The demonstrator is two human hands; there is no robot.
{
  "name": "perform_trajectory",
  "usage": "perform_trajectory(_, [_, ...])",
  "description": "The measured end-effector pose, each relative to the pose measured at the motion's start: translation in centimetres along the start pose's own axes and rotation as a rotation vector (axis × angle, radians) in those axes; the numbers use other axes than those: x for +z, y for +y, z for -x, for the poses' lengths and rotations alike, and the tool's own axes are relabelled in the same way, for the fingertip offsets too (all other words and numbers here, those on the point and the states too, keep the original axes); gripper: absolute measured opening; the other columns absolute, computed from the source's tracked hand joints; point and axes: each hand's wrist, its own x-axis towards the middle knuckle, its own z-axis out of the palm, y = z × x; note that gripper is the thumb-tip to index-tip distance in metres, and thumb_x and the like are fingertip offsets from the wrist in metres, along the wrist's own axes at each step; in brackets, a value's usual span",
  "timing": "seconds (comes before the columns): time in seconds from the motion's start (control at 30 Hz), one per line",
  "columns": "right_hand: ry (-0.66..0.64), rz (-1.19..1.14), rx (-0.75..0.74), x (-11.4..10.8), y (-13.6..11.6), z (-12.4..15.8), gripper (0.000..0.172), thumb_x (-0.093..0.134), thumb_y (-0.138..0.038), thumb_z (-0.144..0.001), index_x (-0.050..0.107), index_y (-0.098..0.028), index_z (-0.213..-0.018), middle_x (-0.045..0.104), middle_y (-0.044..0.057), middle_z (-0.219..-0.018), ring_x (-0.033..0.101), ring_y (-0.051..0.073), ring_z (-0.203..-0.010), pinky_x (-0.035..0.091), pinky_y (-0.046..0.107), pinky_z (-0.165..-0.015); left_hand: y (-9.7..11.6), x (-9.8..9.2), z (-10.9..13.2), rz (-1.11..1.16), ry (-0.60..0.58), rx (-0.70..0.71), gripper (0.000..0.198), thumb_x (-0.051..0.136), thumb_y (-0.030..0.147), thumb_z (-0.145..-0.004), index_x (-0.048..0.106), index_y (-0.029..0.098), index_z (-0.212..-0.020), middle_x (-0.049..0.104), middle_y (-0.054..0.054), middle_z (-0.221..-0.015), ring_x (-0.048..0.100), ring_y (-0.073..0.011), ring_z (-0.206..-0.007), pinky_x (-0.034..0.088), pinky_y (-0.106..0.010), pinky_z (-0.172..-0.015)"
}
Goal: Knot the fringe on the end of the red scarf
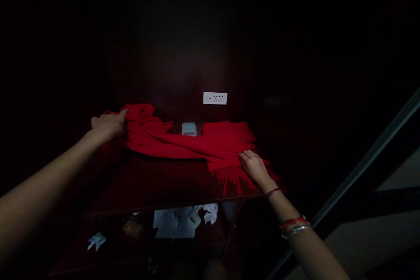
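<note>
Red fringed woollen scarf (197,144) rumpled, unfolded; I note left hand (108,124) clutching its left end, right hand (254,167) pinching fringe.

One red scarf (197,145) lies on one dark surface (157,183). Two hands show, a left hand (108,125) and a right hand (254,167). There is one white socket plate (215,98), one small pale box (189,128), three wristbands (292,225), and several paper scraps (175,224) below.

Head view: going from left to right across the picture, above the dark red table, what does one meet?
Left hand on the bunched end of the red fringed scarf → small pale flat object → white rectangular wall socket → right hand on the scarf's fringe.
</note>
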Motion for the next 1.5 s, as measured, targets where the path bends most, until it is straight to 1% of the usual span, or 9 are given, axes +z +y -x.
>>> perform_trajectory(0.13, [0.014, -0.006, -0.009, 0.0, 0.0, 0.0, 0.021, 0.039, -0.017, -0.081, 0.057, -0.017, -0.092, 0.057, 0.005, -0.078, 0.048, 0.017, -0.075, 0.037, 0.026, -0.072, 5.3, 1.7, 3.7, -0.195, -0.087, 0.053, 0.069, 0.054, 0.016, -0.067, 0.024, 0.026, -0.128, 0.028, -0.017, -0.129, 0.024, -0.0368, -0.116, 0.023, -0.052, -0.085])
perform_trajectory(0.23, [0.022, -0.026, 0.003, -0.2, 0.0, 0.1, 0.023, 0.039, -0.018, -0.081, 0.056, -0.017, -0.096, 0.057, 0.005, -0.077, 0.048, 0.016, -0.074, 0.037, 0.026, -0.069, 10.6, 3.9, 6.2, 0.05, -0.324, 0.549, 0.073, 0.056, 0.031, -0.068, 0.017, 0.028, -0.129, 0.016, -0.011, -0.136, 0.015, -0.0314, -0.121, 0.019, -0.05, -0.09])
perform_trajectory(0.33, [0.055, -0.04, 0.004, -0.4, -0.1, 0.1, 0.023, 0.038, -0.019, -0.082, 0.055, -0.017, -0.098, 0.057, 0.005, -0.076, 0.049, 0.016, -0.073, 0.037, 0.026, -0.068, 14.7, 5.6, 7.6, 0.213, -0.309, 0.986, 0.067, 0.053, 0.04, -0.069, 0.022, 0.03, -0.127, 0.026, -0.007, -0.133, 0.021, -0.0268, -0.121, 0.015, -0.049, -0.094])
perform_trajectory(0.47, [0.065, -0.036, -0.017, -0.4, -0.1, 0.2, 0.021, 0.038, -0.021, -0.083, 0.057, -0.018, -0.092, 0.056, 0.005, -0.074, 0.048, 0.015, -0.071, 0.036, 0.025, -0.068, 17.1, 7.1, 7.6, 0.299, -0.145, 1.205, 0.041, 0.049, 0.027, -0.073, 0.043, 0.022, -0.113, 0.051, -0.006, -0.108, 0.045, -0.0195, -0.102, 0.032, -0.032, -0.088])
perform_trajectory(0.7, [0.126, -0.087, -0.002, -0.8, 0.0, 0.3, 0.023, 0.036, -0.021, -0.084, 0.056, -0.016, -0.093, 0.057, 0.005, -0.076, 0.047, 0.015, -0.072, 0.035, 0.026, -0.069, 16.1, 7.6, 8.5, 0.294, 0.089, 1.171, 0.024, 0.031, 0.025, -0.084, 0.051, 0.02, -0.097, 0.052, -0.004, -0.093, 0.052, -0.0137, -0.083, 0.04, -0.023, -0.072])
perform_trajectory(0.83, [0.19, -0.134, 0.0, -1.0, 0.0, 0.4, 0.023, 0.036, -0.022, -0.084, 0.056, -0.015, -0.094, 0.057, 0.006, -0.079, 0.047, 0.015, -0.074, 0.035, 0.027, -0.07, 16.2, 7.4, 9.4, 0.252, 0.073, 1.167, 0.039, 0.043, 0.036, -0.077, 0.04, 0.023, -0.114, 0.049, -0.005, -0.107, 0.048, -0.0186, -0.096, 0.039, -0.027, -0.077])
perform_trajectory(1.03, [0.102, -0.098, 0.025, -1.5, -0.3, 0.4, 0.024, 0.035, -0.024, -0.084, 0.058, -0.017, -0.088, 0.057, 0.006, -0.08, 0.047, 0.016, -0.076, 0.033, 0.028, -0.069, 16.4, 8.6, 9.1, 0.158, 0.034, 1.049, 0.055, 0.038, 0.006, -0.072, 0.029, 0.024, -0.123, 0.046, -0.008, -0.116, 0.045, -0.0202, -0.104, 0.038, -0.029, -0.079])
perform_trajectory(1.23, [0.064, -0.067, 0.029, -1.7, -0.4, 0.3, 0.024, 0.035, -0.025, -0.085, 0.057, -0.017, -0.088, 0.056, 0.006, -0.08, 0.046, 0.016, -0.077, 0.031, 0.028, -0.07, 15.7, 8.3, 9.0, 0.265, -0.054, 1.004, 0.054, 0.046, 0.029, -0.073, 0.028, 0.021, -0.123, 0.042, -0.009, -0.122, 0.043, -0.0217, -0.107, 0.038, -0.031, -0.083])
perform_trajectory(1.5, [0.051, -0.045, -0.045, -1.4, -0.3, 0.2, 0.021, 0.037, -0.024, -0.084, 0.057, -0.017, -0.084, 0.055, 0.004, -0.075, 0.044, 0.015, -0.072, 0.029, 0.027, -0.067, 15.9, 9.0, 8.5, 0.117, 0.015, 0.996, 0.063, 0.031, -0.004, -0.068, 0.029, 0.025, -0.124, 0.044, -0.01, -0.118, 0.046, -0.021, -0.103, 0.039, -0.03, -0.078])
